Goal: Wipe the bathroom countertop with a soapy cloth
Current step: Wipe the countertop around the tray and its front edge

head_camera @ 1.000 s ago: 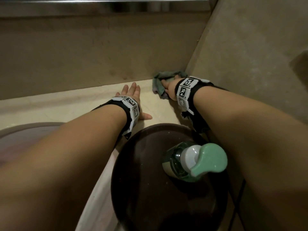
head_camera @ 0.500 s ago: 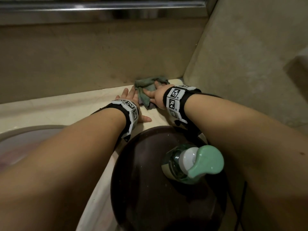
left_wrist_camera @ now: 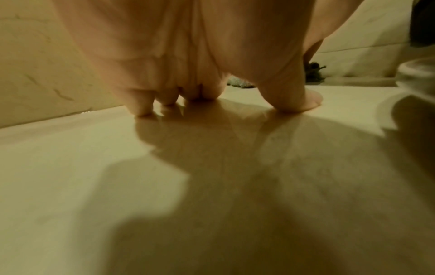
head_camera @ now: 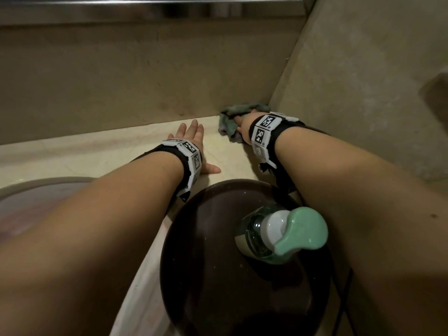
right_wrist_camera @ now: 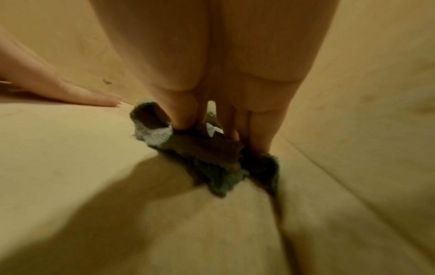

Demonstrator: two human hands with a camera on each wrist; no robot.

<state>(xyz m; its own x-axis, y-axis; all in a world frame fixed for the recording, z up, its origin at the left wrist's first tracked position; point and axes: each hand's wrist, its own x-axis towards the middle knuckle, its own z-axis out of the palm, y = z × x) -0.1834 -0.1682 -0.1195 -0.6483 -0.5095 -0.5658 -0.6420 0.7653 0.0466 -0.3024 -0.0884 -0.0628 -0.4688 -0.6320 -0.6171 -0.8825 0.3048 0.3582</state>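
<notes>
Since half a second ago, right hand (head_camera: 242, 128) has pushed the green cloth (head_camera: 230, 122) back into the tabletop (head_camera: 101, 154) corner, pinching it. Left hand (head_camera: 191, 137) rests flat, fingers spread. A wide return stroke could knock the soap dispenser (head_camera: 281, 234).

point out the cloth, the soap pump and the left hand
cloth (head_camera: 228, 126), head view, on its bunched left fold
soap pump (head_camera: 300, 230), head view, on its green spout
left hand (head_camera: 191, 134), head view, on its back

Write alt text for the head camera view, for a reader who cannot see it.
A person's right hand presses a green cloth into the back corner of a beige countertop, while the left hand rests flat beside it. Nearer the camera, a green pump soap bottle stands on a dark round tray.
</notes>
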